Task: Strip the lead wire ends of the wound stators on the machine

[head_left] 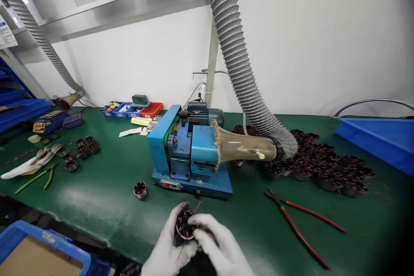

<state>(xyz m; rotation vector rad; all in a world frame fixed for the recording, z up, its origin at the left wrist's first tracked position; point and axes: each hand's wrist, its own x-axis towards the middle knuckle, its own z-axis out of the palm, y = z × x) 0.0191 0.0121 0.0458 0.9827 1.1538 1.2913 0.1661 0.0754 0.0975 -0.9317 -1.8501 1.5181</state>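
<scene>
My left hand [173, 241], in a white glove with dark-stained fingertips, is wrapped round a motor stator [185, 229]. It is a round metal ring with a black core and reddish copper windings, tilted so its open face shows. A thin wire lead [198, 206] sticks up from its top edge. My right hand [218, 241], also white-gloved, has its thumb and fingers bent against the stator's right rim and inner face. Another stator [140, 190] sits on the green bench just beyond my left hand.
A blue motor-driven machine [190, 155] with a grey extraction hose [239, 60] stands ahead. Many stators [323, 164] are heaped at right, near red-handled cutters [300, 224]. At left lie more stators [87, 146], green-handled pliers [35, 181] and a glove [30, 164]. A blue bin [42, 246] stands lower left.
</scene>
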